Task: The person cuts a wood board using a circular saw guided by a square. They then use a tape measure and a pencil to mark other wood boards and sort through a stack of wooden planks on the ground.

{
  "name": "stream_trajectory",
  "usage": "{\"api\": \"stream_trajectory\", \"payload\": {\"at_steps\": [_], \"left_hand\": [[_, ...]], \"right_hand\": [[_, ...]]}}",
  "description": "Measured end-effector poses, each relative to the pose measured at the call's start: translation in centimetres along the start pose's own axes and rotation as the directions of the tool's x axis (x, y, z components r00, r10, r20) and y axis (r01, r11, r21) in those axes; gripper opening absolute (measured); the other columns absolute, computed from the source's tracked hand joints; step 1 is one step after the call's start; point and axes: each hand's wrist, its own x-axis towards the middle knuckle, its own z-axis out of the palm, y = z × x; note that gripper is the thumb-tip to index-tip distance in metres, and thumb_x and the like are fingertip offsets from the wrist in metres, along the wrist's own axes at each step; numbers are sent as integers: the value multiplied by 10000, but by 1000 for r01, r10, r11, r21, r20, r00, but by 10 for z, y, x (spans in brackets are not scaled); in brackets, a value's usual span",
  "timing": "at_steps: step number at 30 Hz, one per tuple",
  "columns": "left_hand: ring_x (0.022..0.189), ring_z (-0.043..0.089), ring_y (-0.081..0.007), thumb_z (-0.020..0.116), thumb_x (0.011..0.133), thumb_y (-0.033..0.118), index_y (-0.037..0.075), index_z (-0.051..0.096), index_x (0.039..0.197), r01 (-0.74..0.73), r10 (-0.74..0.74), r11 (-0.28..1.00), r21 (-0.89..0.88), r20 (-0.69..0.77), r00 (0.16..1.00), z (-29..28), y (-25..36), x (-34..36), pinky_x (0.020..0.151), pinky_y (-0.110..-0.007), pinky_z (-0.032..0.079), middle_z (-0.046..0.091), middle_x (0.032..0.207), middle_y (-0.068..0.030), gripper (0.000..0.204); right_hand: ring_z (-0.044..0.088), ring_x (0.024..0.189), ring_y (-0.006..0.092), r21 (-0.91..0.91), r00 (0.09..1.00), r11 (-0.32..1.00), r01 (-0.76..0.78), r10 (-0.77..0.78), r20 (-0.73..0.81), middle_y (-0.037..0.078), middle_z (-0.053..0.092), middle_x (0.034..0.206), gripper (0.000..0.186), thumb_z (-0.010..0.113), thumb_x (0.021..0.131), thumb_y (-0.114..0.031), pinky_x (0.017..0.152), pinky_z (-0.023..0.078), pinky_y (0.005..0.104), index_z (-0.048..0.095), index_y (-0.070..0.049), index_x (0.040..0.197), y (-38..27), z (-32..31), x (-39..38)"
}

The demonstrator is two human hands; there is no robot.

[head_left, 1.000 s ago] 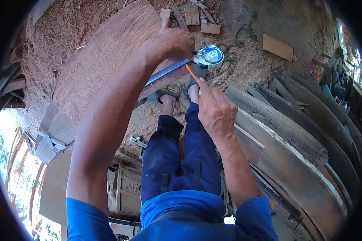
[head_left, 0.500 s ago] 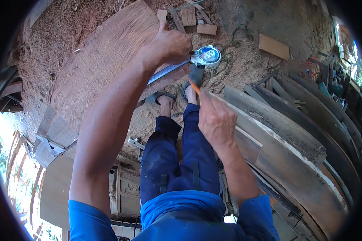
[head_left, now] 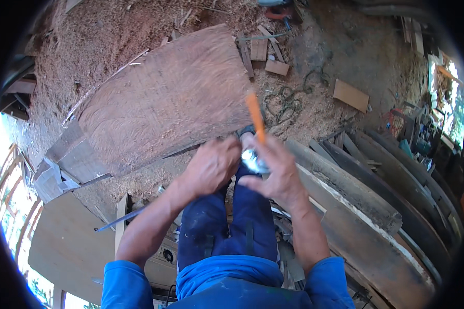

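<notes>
My left hand [head_left: 214,162] is closed, a little smeared by motion, in front of my thighs. It appears to grip the tape measure, whose blade [head_left: 121,219] sticks out on the far side of my left forearm. The shiny round case of the tape measure [head_left: 251,161] sits between my two hands, blurred. In my right hand [head_left: 279,172] an orange pencil [head_left: 254,116] is held, pointing up and away from me. The right thumb is spread beside the tape case; whether it touches the case I cannot tell. Beyond both hands lies a large brown wooden slab [head_left: 165,98].
Long thick boards [head_left: 361,216] lean in a stack on the right. Small wood offcuts [head_left: 277,67] and a coiled cord [head_left: 283,105] lie on the sawdust-covered floor. A flat piece of board [head_left: 351,96] is further right. A pale panel [head_left: 72,242] stands at the left.
My left hand has come back toward my body with the tape measure, away from above the slab. The right hand, still with the pencil, has moved in beside the tape case.
</notes>
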Motion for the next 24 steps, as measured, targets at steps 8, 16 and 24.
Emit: {"api": "stream_trajectory", "payload": {"at_steps": [8, 16, 24], "left_hand": [[815, 665, -397, 576, 917, 202, 65, 610, 985, 506, -490, 857, 93, 448, 748, 3, 4, -183, 719, -503, 515, 663, 833, -175, 157], [927, 665, -359, 624, 875, 130, 36, 664, 1095, 705, -728, 674, -219, -360, 584, -80, -36, -305, 855, -443, 517, 686, 973, -178, 243], [1011, 609, -297, 641, 946, 365, 8, 556, 1275, 376, -693, 326, -867, -490, -529, -156, -259, -529, 794, -465, 529, 628, 1116, -147, 493]], "right_hand": [[602, 953, 338, -6, 932, 998, 63, -57, 358, 163, 561, 1020, 550, 815, 719, -282, 768, 547, 419, 625, 25, 1134, -48, 111, -51], [560, 992, 343, 32, 814, 907, 420, -392, 429, 176, 530, 1041, 600, 805, 720, -242, 811, 531, 411, 565, 44, 1190, -143, 228, 16], [547, 958, 293, -68, 649, 663, 746, -701, 296, 136, 523, 1003, 425, 676, 769, -149, 759, 529, 376, 566, 20, 1143, -227, 400, 151]]}}
